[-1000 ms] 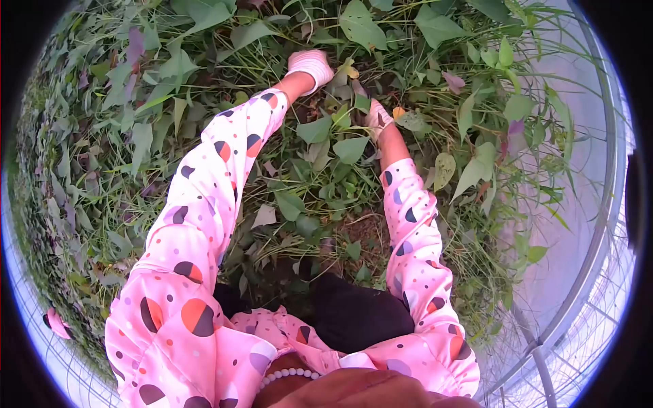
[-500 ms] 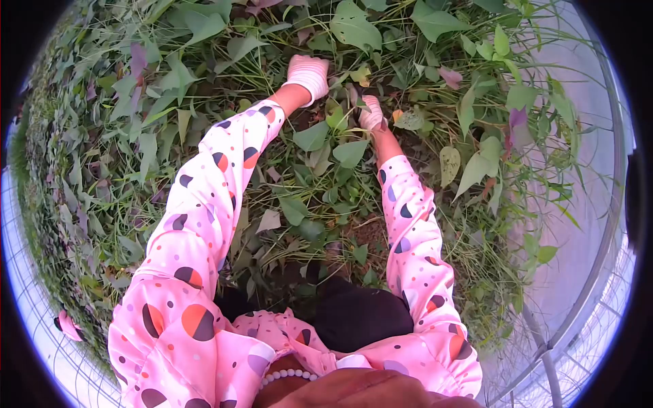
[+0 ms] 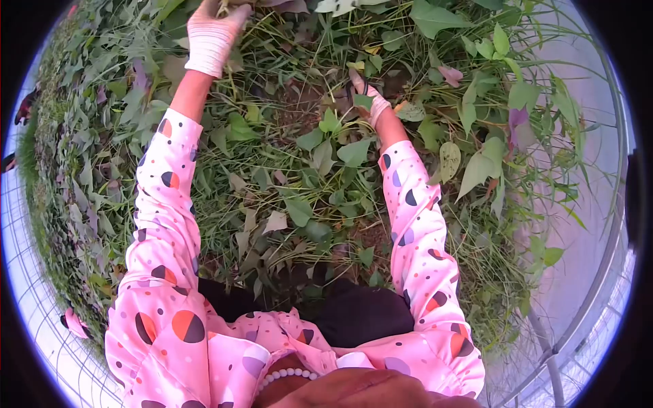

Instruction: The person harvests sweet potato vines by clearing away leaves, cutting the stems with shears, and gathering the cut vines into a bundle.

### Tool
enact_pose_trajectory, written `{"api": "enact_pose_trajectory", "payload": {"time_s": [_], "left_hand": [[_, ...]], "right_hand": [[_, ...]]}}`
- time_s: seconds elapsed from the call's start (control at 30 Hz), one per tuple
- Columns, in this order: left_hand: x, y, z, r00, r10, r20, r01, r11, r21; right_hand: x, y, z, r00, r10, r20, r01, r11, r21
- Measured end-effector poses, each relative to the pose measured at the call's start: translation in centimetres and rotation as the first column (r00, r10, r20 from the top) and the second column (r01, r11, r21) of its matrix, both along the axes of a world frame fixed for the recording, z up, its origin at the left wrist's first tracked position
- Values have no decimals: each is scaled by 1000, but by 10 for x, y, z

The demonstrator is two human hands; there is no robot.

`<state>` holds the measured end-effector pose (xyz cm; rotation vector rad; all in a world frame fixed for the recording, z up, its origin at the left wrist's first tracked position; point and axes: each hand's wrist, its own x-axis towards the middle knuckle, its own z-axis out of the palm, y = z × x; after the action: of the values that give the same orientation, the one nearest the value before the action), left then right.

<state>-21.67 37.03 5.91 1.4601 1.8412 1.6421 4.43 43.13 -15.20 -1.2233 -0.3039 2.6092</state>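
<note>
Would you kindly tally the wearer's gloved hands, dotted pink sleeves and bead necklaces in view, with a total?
Gloved hands: 2
Dotted pink sleeves: 2
White bead necklace: 1
Total: 5

We see leafy green vines (image 3: 299, 212) sprawling in a tangle over brown soil (image 3: 299, 100), their broad pointed leaves (image 3: 354, 153) tilted variously, one yellowish and spotted.
</note>
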Motion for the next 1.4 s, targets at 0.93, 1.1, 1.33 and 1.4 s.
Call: {"api": "enact_pose_trajectory", "payload": {"time_s": [0.93, 1.1, 1.33, 1.4], "left_hand": [[-1, -20, -90, 976, 73, -203, -106, 982, -158], [-63, -33, 27, 864, 461, 202, -488, 866, 111], [21, 18, 4, 374, -166, -913, -54, 978, -200], [44, 25, -5, 706, -251, -662, 68, 955, -290]], "right_hand": [[56, -27, -67, 910, -303, 283, -211, 250, 945], [61, -31, -28, 993, -67, 93, -58, 409, 911], [37, -19, -47, 974, 3, -225, 167, 660, 733], [39, -28, -27, 995, -7, -101, 81, 660, 747]]}}
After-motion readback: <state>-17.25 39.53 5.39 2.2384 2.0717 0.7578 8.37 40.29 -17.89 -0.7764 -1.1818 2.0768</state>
